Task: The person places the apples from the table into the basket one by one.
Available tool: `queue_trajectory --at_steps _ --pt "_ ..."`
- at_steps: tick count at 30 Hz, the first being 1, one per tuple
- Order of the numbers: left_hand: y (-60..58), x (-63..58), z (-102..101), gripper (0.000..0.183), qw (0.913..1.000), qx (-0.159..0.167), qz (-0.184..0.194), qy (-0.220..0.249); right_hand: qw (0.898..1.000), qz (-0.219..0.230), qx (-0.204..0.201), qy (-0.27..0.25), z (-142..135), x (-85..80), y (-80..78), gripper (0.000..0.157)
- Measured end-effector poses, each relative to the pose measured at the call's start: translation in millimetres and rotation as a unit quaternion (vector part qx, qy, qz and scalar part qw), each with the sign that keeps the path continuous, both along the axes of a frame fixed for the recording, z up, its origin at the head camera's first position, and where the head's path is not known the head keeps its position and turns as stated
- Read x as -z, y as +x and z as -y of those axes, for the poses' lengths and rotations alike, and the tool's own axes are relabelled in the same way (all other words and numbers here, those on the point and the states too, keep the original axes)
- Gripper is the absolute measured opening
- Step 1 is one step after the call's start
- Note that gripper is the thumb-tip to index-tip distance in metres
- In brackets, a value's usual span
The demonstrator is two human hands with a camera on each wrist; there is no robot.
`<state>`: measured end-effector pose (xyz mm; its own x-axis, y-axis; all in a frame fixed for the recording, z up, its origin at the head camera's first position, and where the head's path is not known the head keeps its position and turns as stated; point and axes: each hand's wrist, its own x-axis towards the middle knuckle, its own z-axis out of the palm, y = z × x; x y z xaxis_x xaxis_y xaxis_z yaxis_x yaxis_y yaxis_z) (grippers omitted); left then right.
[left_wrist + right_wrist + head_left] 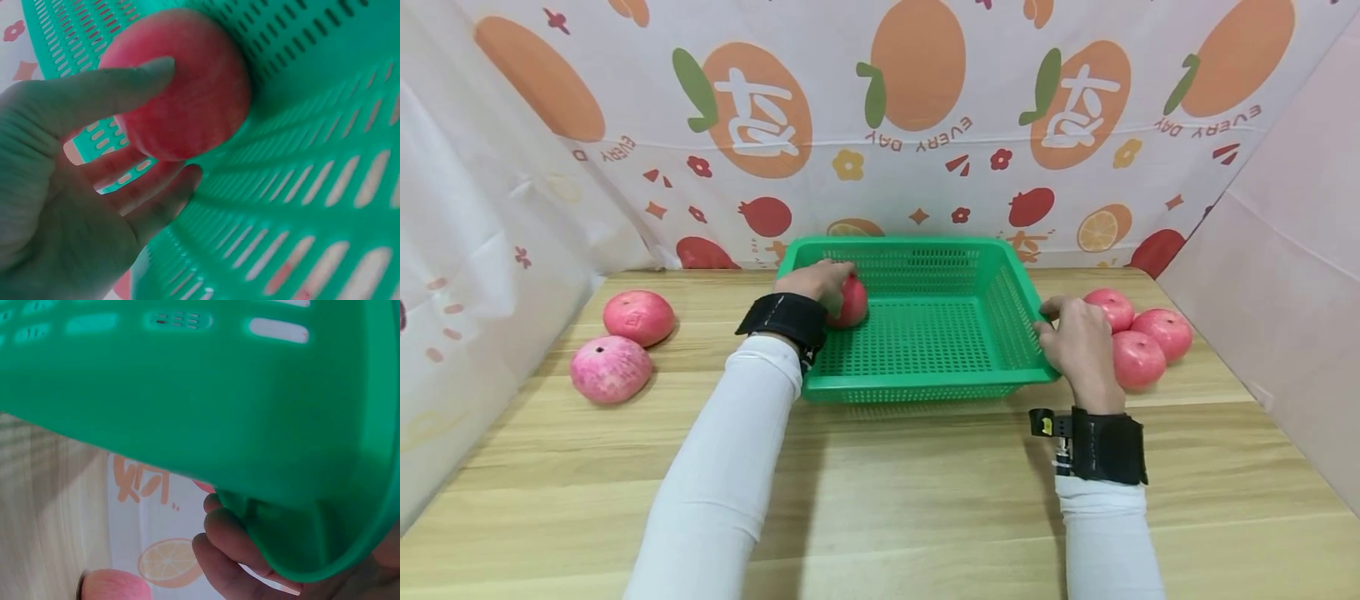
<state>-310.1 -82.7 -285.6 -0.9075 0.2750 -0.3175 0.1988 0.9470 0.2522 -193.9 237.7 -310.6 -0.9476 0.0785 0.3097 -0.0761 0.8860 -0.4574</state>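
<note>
A green perforated basket [925, 382] stands by the middle of the table's [925, 500] far edge, its long sides running along that edge. Inside it, at its left end, is a round red fruit [853, 303]. The left hand [815, 282] reaches over the left rim and grips this fruit, thumb across one side and fingers curled at the other; whether the fruit touches the basket's floor is hard to tell.

The right hand [1081, 343] holds the rim at the basket's right end, its fingers curled beneath the edge.

Just beyond the right hand, towards the table's far right corner, three pinkish-red apples [1138, 360] sit in a tight cluster. Towards the far left corner, a red fruit [638, 317] and a mottled pink fruit [612, 369] rest together, the mottled one nearer the front edge.

Black straps [1108, 447] circle both wrists above white sleeves [715, 492]. A fruit-printed curtain [820, 200] hangs behind the far edge.
</note>
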Motion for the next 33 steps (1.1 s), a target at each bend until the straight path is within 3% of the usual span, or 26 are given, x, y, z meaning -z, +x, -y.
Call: queue_trajectory --at_steps 7,15,25,29,33 --pt "3.4 -6.4 -1 0.077 0.9997 -0.005 0.023 -0.003 1.0 0.028 -0.009 -0.005 -2 -4.7 3.3 0.026" --pt "0.9 -2.5 0 0.075 0.9994 -0.023 0.02 -0.013 0.999 0.041 -0.003 -0.003 -2 -5.3 4.1 0.027" --pt "-1.6 0.0 1 0.074 0.9996 -0.014 0.024 -0.01 0.999 0.047 0.0 -0.009 -2 -5.3 4.3 0.028" --pt "-4.2 -1.5 5 0.073 0.9997 0.012 0.017 0.01 0.999 0.047 0.001 -0.01 -2 -5.3 3.9 0.028" --pt "-10.4 -4.9 9 0.064 0.9953 0.071 -0.033 0.057 0.999 0.05 0.0 -0.01 -2 -5.8 3.3 0.028"
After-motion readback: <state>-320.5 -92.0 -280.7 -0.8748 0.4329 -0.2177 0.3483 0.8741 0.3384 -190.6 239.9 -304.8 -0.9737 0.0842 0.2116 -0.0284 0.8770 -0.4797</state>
